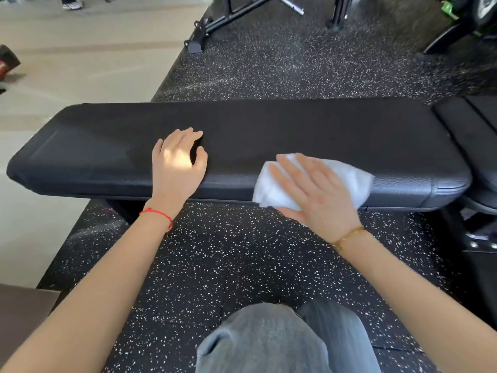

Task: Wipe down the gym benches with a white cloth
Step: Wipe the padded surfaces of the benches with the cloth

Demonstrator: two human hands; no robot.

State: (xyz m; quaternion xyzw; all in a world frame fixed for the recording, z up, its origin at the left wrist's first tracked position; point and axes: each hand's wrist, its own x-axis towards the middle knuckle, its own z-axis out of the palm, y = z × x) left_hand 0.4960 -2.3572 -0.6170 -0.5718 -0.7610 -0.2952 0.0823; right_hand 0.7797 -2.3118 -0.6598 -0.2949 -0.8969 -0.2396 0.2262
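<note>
A long black padded gym bench (pixel 295 130) runs left to right across the view. My left hand (pixel 177 162) rests flat on its near edge toward the middle, fingers slightly spread, holding nothing. My right hand (pixel 314 189) presses flat on a white cloth (pixel 357 179) that drapes over the bench's front edge near its right end. The cloth's lower part hangs over the pad's side under my palm.
A second black pad (pixel 473 125) adjoins the bench at the right, with its frame (pixel 481 238) below. Black equipment legs (pixel 215 22) stand on the speckled rubber floor (pixel 242 251) beyond. Beige floor (pixel 80 63) lies at left. My grey-trousered knee (pixel 269 340) is below.
</note>
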